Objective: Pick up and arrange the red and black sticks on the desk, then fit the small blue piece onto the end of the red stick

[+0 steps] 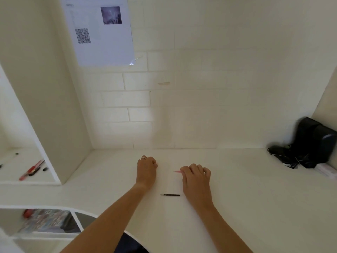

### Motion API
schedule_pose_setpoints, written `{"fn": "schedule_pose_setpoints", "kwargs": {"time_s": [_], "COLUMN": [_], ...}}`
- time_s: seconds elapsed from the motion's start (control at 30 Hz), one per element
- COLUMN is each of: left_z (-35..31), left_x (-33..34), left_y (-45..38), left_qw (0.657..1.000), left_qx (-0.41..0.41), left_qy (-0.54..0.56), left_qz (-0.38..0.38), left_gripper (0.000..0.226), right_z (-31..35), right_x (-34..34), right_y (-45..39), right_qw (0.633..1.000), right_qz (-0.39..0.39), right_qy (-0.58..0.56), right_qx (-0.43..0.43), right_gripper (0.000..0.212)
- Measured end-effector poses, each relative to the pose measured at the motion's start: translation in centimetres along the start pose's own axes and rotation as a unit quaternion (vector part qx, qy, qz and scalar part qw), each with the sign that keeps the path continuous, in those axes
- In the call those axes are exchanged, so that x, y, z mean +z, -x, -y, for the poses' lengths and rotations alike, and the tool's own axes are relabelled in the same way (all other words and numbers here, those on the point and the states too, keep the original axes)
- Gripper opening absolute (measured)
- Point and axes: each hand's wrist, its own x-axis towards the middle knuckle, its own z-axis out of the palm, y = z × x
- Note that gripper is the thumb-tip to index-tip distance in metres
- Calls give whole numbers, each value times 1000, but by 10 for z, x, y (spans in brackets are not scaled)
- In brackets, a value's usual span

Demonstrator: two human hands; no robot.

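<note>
Two bare forearms come up from the bottom edge onto the white desk top (246, 189), and between the wrists lies a thin black rod, pen-refill shaped (170, 195). It lies flat, long axis running left to right, untouched. The right wrist sits just beside its right end, so that hand is the nearer one; the left wrist is a little farther off.

Up ahead, the right hand (196, 179) has its fingers curled and pinches a slim pink stick with a pointed tip (176, 171). That tip pokes out to the left, toward the other hand, long axis also roughly left to right, low over the desk; whether it touches the surface I can't tell.

Over there, the left hand (146, 171), a silver ring on one finger, is curled knuckles-up on the desk. Whether anything sits inside that curl, the view doesn't show. A bare gap of desk separates the two hands, nothing in the way.

Further out: a black pouch with cords (308, 145) in the far right corner, well apart. Red and black pens (32, 170) lie in the left shelf bay. A printed sheet with a QR code (98, 31) hangs on the white brick wall.
</note>
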Motion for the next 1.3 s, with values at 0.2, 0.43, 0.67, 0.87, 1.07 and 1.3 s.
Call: {"fn": "schedule_pose_setpoints", "kwargs": {"time_s": [0.2,0.43,0.67,0.87,1.07,1.3], "left_z": [-2,-28,-28,-23,-31,-29], "left_x": [-4,-7,-10,-7,-6,-4], "left_y": [10,74,80,82,85,86], "left_qw": [1000,957,980,974,966,964], "left_qx": [5,272,167,159,228,241], "left_qy": [5,-88,-39,-86,-96,-87], "left_qz": [-6,-49,-100,-133,-71,-76], "left_gripper": [22,37,18,25,28,27], "right_z": [-2,-1,-3,-7,-8,-8], "right_x": [1,-3,-5,-3,-10,-20], "right_y": [0,2,2,1,-1,-4], "right_qw": [1000,997,994,993,972,939], "right_qz": [-8,-2,-20,8,52,90], "right_qy": [-3,-65,-88,-114,-228,-312], "right_qx": [1,-46,-55,-12,9,117], "right_gripper": [15,18,12,16,16,39]}}
